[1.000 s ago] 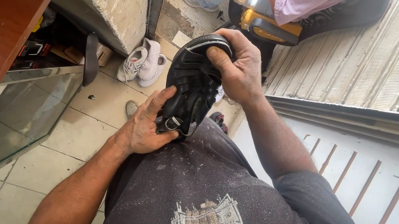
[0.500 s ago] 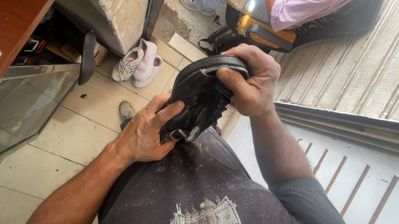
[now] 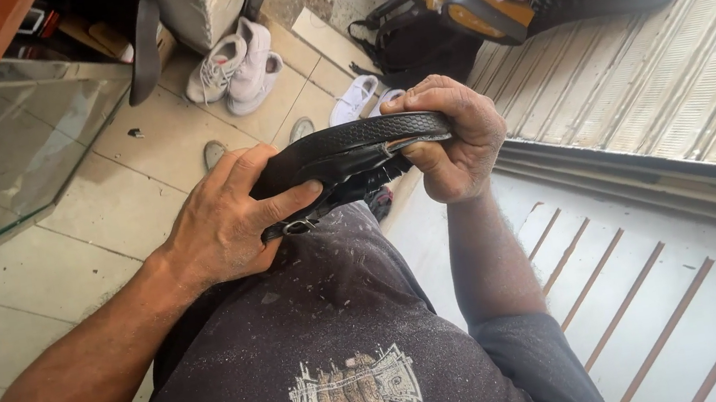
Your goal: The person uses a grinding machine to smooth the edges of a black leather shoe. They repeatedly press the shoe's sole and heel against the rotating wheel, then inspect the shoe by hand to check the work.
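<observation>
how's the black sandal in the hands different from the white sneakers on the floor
The black sandal is dark, flat and open, with a buckled strap; the white sneakers are pale, closed and laced. The sandal is a single shoe gripped by the left hand and right hand over the lap; the sneakers are a pair lying untouched on the tiled floor. Both are footwear.

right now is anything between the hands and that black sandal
Nothing visible. Both hands are already on the black sandal: the left hand wraps the near end by the buckle, thumb along the side, and the right hand clamps the far end, fingers curled over the sole edge. Each grip touches it directly, held above the lap.
</observation>
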